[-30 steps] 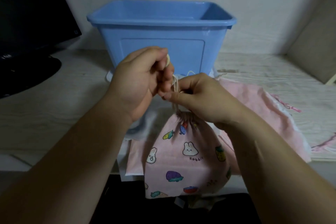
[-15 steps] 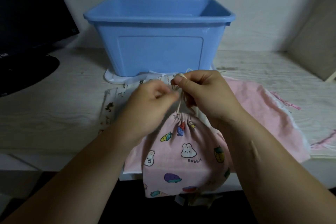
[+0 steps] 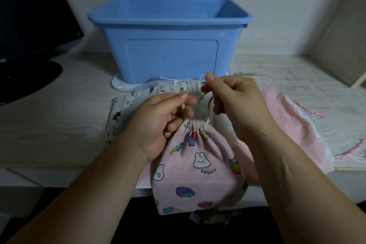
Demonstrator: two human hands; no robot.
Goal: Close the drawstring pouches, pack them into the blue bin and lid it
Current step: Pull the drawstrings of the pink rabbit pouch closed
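A pink drawstring pouch (image 3: 200, 166) printed with rabbits hangs over the table's front edge, its mouth gathered tight. My left hand (image 3: 160, 123) pinches a cream drawstring (image 3: 209, 103) just left of the gathered mouth. My right hand (image 3: 233, 103) pinches the other end of the cord higher up, above the mouth. The open blue bin (image 3: 168, 45) stands behind the hands on a white lid (image 3: 118, 86). A white pouch with cat prints (image 3: 126, 109) lies flat under my left hand. A plain pink pouch (image 3: 293, 125) lies to the right.
A black monitor (image 3: 29, 16) with its round base (image 3: 25, 81) occupies the left of the white table (image 3: 49, 125). A beige board (image 3: 340, 45) leans at the back right. More pink cloth with cords (image 3: 354, 152) lies at the right edge.
My left hand dropped from above the pouch to beside its mouth. My right hand rose and shifted right with the cord. The pouch mouth stays gathered.
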